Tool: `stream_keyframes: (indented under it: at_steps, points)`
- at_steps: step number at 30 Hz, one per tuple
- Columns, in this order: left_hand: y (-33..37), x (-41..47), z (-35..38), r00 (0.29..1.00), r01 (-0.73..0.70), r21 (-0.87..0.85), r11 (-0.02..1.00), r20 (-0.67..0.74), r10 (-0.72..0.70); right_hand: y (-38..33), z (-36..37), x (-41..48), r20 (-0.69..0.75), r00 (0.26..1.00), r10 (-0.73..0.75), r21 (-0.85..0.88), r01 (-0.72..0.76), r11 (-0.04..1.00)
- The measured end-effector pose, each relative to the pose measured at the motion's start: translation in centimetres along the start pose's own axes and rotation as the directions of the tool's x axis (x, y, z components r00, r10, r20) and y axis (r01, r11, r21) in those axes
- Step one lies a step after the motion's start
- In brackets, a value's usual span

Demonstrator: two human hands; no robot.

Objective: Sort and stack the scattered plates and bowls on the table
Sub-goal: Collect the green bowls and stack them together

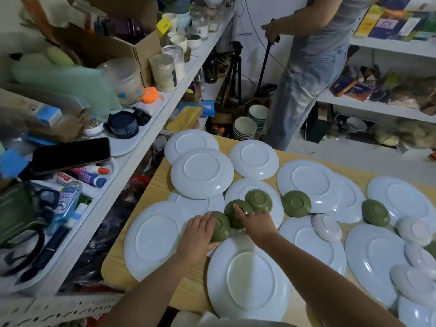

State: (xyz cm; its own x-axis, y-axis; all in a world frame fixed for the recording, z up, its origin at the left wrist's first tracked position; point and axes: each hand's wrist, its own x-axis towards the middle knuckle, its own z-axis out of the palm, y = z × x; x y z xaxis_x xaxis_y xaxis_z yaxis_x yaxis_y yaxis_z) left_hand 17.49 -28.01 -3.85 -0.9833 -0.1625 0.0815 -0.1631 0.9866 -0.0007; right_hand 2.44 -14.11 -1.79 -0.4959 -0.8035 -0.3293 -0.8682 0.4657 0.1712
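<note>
Cluttered storeroom; wooden tabletop (286,158) covered with upturned white plates and small bowls, nothing stacked yet. Left hand (199,234) cups the first green bowl (221,226), fingers over its base, thumb under its side, toward the tabletop's left edge. Right hand (256,224) lies on the second green bowl (237,212) just beside it; cannot tell whether it grips or only rests. Third green bowl (258,201) touches the second and sits on a white plate (238,190). Judgement: step is gathering green bowls. Lift the first straight up and nest it over the second, rims aligned; dragging would scrape the plates beneath. A fourth green bowl (296,203) and a fifth (375,212) lie farther right. Obstacles: the large plate (250,277) at the near edge under both forearms, pale bowls (326,227) toward the right edge. A standing person (313,67) is beyond the far edge.
</note>
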Motion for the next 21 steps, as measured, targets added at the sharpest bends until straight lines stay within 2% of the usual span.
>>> stream_keyframes:
  at_steps: [2,7,9,12,14,16,18,19,21]
  points:
    - [-0.4,0.3,0.0,0.996,-0.037,-0.034,0.999,-0.085,0.034,-0.2,-0.1,0.3,-0.029,1.000,-0.009,-0.014,0.009,1.000]
    - [-1.0,0.7,0.0,0.982,-0.057,-0.168,0.984,-0.186,0.025,-0.6,0.2,0.3,-0.090,0.994,-0.056,-0.017,0.054,0.998]
    - [-0.9,0.8,-0.2,0.978,-0.014,-0.189,0.982,-0.205,-0.025,-0.4,-0.2,0.1,-0.119,0.990,-0.072,-0.083,0.063,0.995]
    - [-0.7,1.2,-0.6,0.965,0.146,-0.259,0.955,-0.174,-0.195,-0.5,-0.2,0.1,-0.087,0.990,-0.109,-0.153,0.095,0.984]
    - [-0.4,1.6,-0.9,0.920,0.310,-0.452,0.837,-0.081,-0.384,-0.2,0.8,0.2,-0.089,0.978,-0.190,-0.149,0.176,0.973]
    - [0.0,2.1,-1.0,0.824,0.459,-0.649,0.607,0.055,-0.564,0.1,0.4,0.1,-0.144,0.963,-0.228,-0.167,0.204,0.965]
    - [0.3,2.8,-1.3,0.700,0.513,-0.775,0.370,0.128,-0.703,0.2,0.1,0.1,-0.145,0.963,-0.228,-0.159,0.205,0.966]
    - [0.4,3.1,-1.5,0.649,0.519,-0.805,0.289,0.151,-0.745,0.3,0.1,0.2,-0.210,0.949,-0.234,-0.151,0.205,0.967]
    - [0.5,3.6,-1.6,0.596,0.534,-0.828,0.172,0.224,-0.771,0.3,0.1,0.1,-0.288,0.942,-0.171,-0.108,0.146,0.983]
